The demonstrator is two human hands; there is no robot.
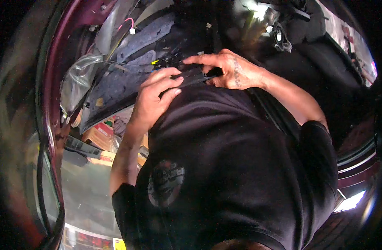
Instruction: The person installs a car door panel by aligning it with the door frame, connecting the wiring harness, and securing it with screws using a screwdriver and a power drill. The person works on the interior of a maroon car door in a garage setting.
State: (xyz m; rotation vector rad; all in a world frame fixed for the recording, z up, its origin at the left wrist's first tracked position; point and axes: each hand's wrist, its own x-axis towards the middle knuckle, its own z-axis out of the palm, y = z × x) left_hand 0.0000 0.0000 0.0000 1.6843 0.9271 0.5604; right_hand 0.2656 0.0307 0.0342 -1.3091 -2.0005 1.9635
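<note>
My left hand [154,96] is closed on the near end of a narrow black piece [192,78], fingers laid over it and thumb alongside. At the other end of that piece, my right hand [237,71] has its thumb and bent fingers closed on it, while the index finger stretches left above it. The piece is dark against my black shirt, so its exact kind does not show. Just beyond the fingers a thin dark cable with a yellow tag [155,62] runs left across grey-blue padding [116,81].
Clear plastic sheeting [79,79] hangs at the left by a maroon car door frame [53,108]. A pink wire with a white connector [132,31] lies beyond. Cardboard boxes [100,136] stand outside, lower left. A bundled black cable [279,38] lies at the far right.
</note>
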